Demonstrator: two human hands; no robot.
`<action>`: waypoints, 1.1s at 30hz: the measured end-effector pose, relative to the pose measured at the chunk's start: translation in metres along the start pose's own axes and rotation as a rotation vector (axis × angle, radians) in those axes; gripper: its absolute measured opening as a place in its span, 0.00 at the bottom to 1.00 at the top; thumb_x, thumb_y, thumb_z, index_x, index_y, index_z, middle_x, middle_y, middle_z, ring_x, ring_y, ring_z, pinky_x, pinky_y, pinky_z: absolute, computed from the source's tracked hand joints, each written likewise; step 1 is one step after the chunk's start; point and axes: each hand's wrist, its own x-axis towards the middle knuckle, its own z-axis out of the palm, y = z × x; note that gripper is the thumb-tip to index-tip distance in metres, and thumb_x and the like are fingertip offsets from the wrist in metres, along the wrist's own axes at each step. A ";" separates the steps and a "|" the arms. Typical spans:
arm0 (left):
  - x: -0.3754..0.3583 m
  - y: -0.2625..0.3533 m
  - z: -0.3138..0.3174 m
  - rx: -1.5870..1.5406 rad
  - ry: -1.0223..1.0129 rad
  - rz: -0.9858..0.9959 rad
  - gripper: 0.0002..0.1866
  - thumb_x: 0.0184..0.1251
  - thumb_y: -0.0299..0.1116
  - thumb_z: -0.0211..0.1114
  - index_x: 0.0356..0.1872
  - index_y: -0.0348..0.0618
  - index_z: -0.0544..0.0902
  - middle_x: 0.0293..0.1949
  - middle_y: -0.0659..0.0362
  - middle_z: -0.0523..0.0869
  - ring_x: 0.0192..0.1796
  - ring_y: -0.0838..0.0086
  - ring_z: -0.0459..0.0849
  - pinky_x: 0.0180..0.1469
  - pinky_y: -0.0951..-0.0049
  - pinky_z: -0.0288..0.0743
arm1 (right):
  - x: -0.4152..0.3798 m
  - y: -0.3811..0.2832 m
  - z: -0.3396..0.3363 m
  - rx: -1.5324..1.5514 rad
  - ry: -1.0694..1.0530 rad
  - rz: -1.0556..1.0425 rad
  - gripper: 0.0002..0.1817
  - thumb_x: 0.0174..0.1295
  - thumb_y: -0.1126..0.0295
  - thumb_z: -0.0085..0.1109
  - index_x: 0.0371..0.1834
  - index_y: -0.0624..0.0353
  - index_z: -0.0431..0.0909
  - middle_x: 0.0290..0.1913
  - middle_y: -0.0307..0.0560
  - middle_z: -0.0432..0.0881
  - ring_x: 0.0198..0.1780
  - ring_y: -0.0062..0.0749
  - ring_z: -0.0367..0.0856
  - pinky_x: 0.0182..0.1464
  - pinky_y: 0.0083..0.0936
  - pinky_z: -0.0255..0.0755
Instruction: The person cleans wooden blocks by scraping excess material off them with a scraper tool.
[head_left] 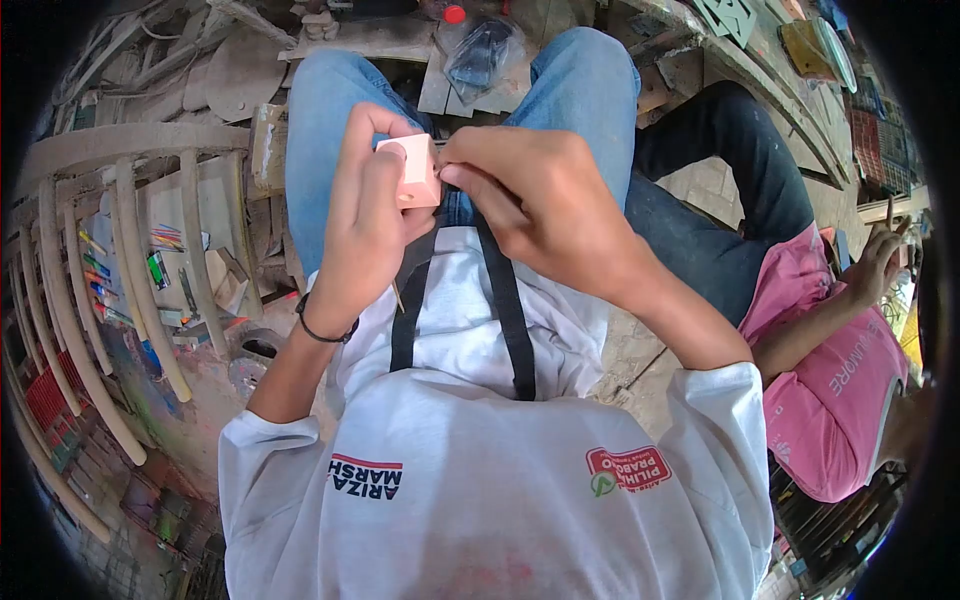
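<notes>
A small pale pink block [421, 181] with a round hole low on its near face is held over my lap. My left hand [362, 215] is closed around it, thumb on top and fingers beneath. At the block's right side, the thumb and forefinger of my right hand [545, 190] are pinched together. Whatever those fingertips hold, if anything, is hidden or too small to make out. A thin pointed stick [399, 297] shows below my left hand, its upper part hidden.
A wooden slatted rack [125, 215] stands at my left, with markers and papers beyond it. Another person in a pink shirt [830, 370] sits close on my right. Ahead, past my knees, a clear plastic bag [484, 62] lies near a red cap [454, 14] among wooden boards.
</notes>
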 end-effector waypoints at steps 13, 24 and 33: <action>0.011 -0.003 -0.022 0.412 -0.312 0.588 0.07 0.69 0.31 0.45 0.42 0.38 0.66 0.33 0.53 0.75 0.27 0.77 0.70 0.29 0.77 0.65 | -0.018 0.005 -0.003 1.566 -0.172 0.978 0.11 0.67 0.70 0.51 0.29 0.66 0.73 0.15 0.28 0.58 0.18 0.11 0.52 0.19 0.13 0.47; 0.013 -0.009 -0.017 -0.597 -0.256 -0.235 0.29 0.71 0.62 0.36 0.26 0.46 0.66 0.16 0.66 0.61 0.12 0.86 0.52 0.13 0.83 0.44 | -0.014 -0.006 -0.007 0.868 0.074 0.710 0.10 0.66 0.70 0.52 0.35 0.69 0.77 0.21 0.35 0.68 0.21 0.14 0.58 0.24 0.15 0.54; 0.001 -0.012 -0.012 0.015 0.022 0.066 0.35 0.70 0.65 0.35 0.32 0.40 0.73 0.19 0.67 0.67 0.19 0.88 0.61 0.19 0.85 0.51 | -0.006 -0.012 -0.007 0.465 0.037 0.472 0.07 0.62 0.76 0.55 0.40 0.68 0.78 0.25 0.38 0.77 0.25 0.16 0.69 0.26 0.16 0.62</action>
